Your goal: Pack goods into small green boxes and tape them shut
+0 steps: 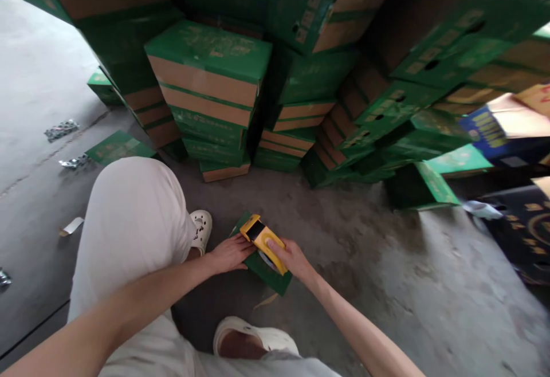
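Observation:
A yellow tape dispenser (263,238) is gripped in my right hand (294,259), with my thumb lying along its top. Part of a pale roll shows under its side. It sits on or just over a small green cardboard piece (275,281) on the floor between my feet. My left hand (233,254) rests at the left edge of that cardboard, its fingers stretched out and close to the front end of the dispenser. The underside of the dispenser is hidden.
Tall stacks of green-and-brown cartons (206,79) stand ahead. An open green box (423,185) and a black carton (519,216) lie to the right. A flat green carton piece (118,146) and crumpled scraps (61,130) are on the floor at left. My white clogs (262,334) flank the cardboard.

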### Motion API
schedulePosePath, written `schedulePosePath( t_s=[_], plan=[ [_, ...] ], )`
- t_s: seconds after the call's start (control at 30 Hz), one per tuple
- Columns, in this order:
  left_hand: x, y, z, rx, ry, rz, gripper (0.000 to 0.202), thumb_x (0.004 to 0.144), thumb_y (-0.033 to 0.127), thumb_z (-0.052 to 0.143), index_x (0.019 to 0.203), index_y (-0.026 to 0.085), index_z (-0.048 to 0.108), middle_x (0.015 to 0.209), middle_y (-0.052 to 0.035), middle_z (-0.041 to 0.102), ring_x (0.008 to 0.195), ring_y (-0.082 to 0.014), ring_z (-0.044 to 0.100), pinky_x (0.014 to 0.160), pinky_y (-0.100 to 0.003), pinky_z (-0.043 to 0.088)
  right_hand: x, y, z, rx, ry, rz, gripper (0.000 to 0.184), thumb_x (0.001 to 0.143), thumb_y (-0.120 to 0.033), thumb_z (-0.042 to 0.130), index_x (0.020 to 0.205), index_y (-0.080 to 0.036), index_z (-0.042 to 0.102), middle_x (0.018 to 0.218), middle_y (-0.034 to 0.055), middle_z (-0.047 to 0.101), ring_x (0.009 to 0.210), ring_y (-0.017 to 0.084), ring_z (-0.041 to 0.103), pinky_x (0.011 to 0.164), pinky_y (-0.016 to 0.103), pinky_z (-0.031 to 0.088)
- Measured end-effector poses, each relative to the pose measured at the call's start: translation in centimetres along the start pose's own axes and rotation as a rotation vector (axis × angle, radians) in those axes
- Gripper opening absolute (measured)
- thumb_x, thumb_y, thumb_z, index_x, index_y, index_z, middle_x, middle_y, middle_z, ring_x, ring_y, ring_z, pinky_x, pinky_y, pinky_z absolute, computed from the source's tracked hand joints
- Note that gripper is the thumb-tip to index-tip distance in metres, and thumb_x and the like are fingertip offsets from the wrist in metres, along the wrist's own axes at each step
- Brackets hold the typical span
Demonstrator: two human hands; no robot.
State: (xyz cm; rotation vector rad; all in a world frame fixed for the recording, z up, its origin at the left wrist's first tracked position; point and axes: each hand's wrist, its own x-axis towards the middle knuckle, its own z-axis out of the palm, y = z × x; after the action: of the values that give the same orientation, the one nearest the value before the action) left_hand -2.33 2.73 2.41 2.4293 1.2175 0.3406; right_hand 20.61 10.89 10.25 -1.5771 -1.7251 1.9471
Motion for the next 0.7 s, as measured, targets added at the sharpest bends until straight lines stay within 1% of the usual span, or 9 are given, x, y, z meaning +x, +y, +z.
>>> schedulePosePath(
  t_s=[0.1, 0.13, 0.2, 0.3, 0.37, 0.43, 0.5, 0.6, 0.7],
  plan=[
    [-1.4, 1.5, -0.3, -0.089, 0.049, -0.172, 0.059, 0.089, 0.027, 0.07, 0.144, 0.012, 0.055, 0.149, -0.021, 0.057, 0.146, -0.0335, 0.047, 0.124, -0.051, 0.035, -0.2, 0.1, -0.3, -0.034, 0.006, -0.031, 0.066, 0.075, -0.083, 0.066, 0.085, -0.018, 0.065, 0.066, 0.0012, 0.062, 0.06, 0.016, 0.058, 0.053, 0.025, 0.045],
    [-2.0, 1.9, -0.4, -0.176, 0.093, -0.258, 0.052, 0.092, 0.022, 0.062, 0.144, 0.014, 0.056, 0.15, -0.0195, 0.056, 0.146, -0.0317, 0.047, 0.123, -0.051, 0.036, -0.3, 0.1, -0.3, -0.039, 0.002, -0.041, 0.067, 0.074, -0.083, 0.066, 0.085, -0.017, 0.066, 0.067, 0.0016, 0.064, 0.062, 0.017, 0.059, 0.054, 0.025, 0.044],
    [-2.6, 2.1, -1.0, -0.486, 0.196, -0.494, 0.041, 0.097, 0.02, 0.047, 0.135, 0.018, 0.063, 0.143, -0.0166, 0.062, 0.137, -0.0277, 0.057, 0.117, -0.049, 0.044, -0.4, 0.1, -0.3, -0.03, -0.023, -0.063, 0.068, 0.074, -0.084, 0.065, 0.087, -0.017, 0.067, 0.07, 0.0022, 0.066, 0.065, 0.018, 0.06, 0.056, 0.025, 0.045],
    [-2.0, 1.1, -2.5, -1.169, 0.304, -0.92, 0.038, 0.102, 0.04, 0.042, 0.119, 0.018, 0.068, 0.124, -0.0161, 0.072, 0.11, -0.0249, 0.072, 0.1, -0.044, 0.056, -0.7, 0.0, -0.3, 0.016, -0.082, -0.08, 0.071, 0.074, -0.084, 0.065, 0.093, -0.016, 0.069, 0.077, 0.0027, 0.07, 0.069, 0.018, 0.062, 0.059, 0.025, 0.046],
    [-0.7, 0.1, -3.7, -1.527, 0.295, -1.115, 0.048, 0.098, 0.06, 0.048, 0.11, 0.018, 0.068, 0.115, -0.0157, 0.075, 0.101, -0.0242, 0.074, 0.089, -0.04, 0.059, -0.8, -0.1, -0.2, 0.032, -0.099, -0.075, 0.073, 0.073, -0.085, 0.065, 0.096, -0.016, 0.069, 0.08, 0.0032, 0.071, 0.07, 0.018, 0.063, 0.059, 0.025, 0.047],
    [0.7, -0.7, -4.8, -1.702, 0.227, -1.186, 0.047, 0.089, 0.064, 0.061, 0.099, 0.019, 0.07, 0.105, -0.0131, 0.076, 0.094, -0.0225, 0.073, 0.082, -0.034, 0.059, -0.9, -0.1, -0.2, 0.039, -0.102, -0.07, 0.073, 0.072, -0.085, 0.066, 0.097, -0.016, 0.069, 0.08, 0.0036, 0.071, 0.07, 0.019, 0.064, 0.059, 0.026, 0.047],
    [1.5, -1.2, -5.6, -1.759, 0.175, -1.189, 0.034, 0.081, 0.051, 0.076, 0.09, 0.019, 0.07, 0.095, -0.0094, 0.076, 0.085, -0.0198, 0.072, 0.076, -0.03, 0.057, -0.9, -0.1, -0.2, 0.058, -0.109, -0.068, 0.072, 0.072, -0.084, 0.069, 0.096, -0.016, 0.069, 0.08, 0.0036, 0.072, 0.07, 0.019, 0.065, 0.06, 0.026, 0.048],
    [1.8, -1.6, -6.3, -1.785, 0.216, -1.123, 0.028, 0.07, 0.032, 0.087, 0.09, 0.018, 0.073, 0.084, -0.0044, 0.074, 0.075, -0.0159, 0.069, 0.072, -0.027, 0.055, -0.7, 0.1, -0.3, 0.081, -0.129, -0.073, 0.07, 0.073, -0.082, 0.07, 0.097, -0.016, 0.069, 0.08, 0.0031, 0.072, 0.069, 0.018, 0.065, 0.06, 0.026, 0.049],
    [1.7, -1.8, -6.1, -1.729, 0.286, -1.06, 0.029, 0.067, 0.028, 0.089, 0.09, 0.017, 0.076, 0.077, -0.0019, 0.071, 0.068, -0.0127, 0.065, 0.066, -0.024, 0.051, -0.3, 0.1, -0.4, 0.075, -0.159, -0.072, 0.066, 0.075, -0.08, 0.07, 0.096, -0.017, 0.069, 0.079, 0.0028, 0.072, 0.065, 0.017, 0.065, 0.058, 0.026, 0.05]
  ],
)
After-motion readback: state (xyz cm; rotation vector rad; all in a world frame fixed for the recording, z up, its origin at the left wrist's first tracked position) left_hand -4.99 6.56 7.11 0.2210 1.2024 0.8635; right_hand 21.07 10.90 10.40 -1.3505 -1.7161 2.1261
